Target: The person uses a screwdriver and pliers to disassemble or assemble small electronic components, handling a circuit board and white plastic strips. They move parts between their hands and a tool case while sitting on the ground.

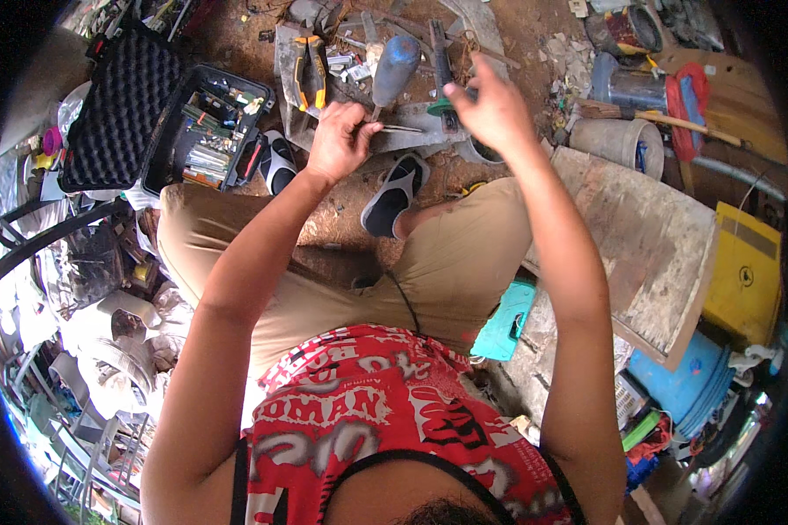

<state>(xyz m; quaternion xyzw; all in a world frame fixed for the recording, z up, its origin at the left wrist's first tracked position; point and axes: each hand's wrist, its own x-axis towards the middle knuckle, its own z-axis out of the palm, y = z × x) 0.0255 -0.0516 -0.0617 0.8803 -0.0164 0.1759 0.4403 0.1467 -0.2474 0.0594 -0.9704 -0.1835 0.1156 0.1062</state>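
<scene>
The left hand (337,140) pinches a thin, stiff, light metal rod (401,129) at its near end over the dirt floor, while the right hand (492,109) closes around something hidden.

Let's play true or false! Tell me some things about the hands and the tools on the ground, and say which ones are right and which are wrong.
1. The left hand pinches a thin metal rod. True.
2. The right hand rests flat on the knee. False: it is raised over the ground, near a green-handled tool.
3. The black tool case lies open. True.
4. The pliers have blue handles. False: the handles are orange and yellow.
5. The person's feet are bare. False: they wear black and grey sandals.
</scene>
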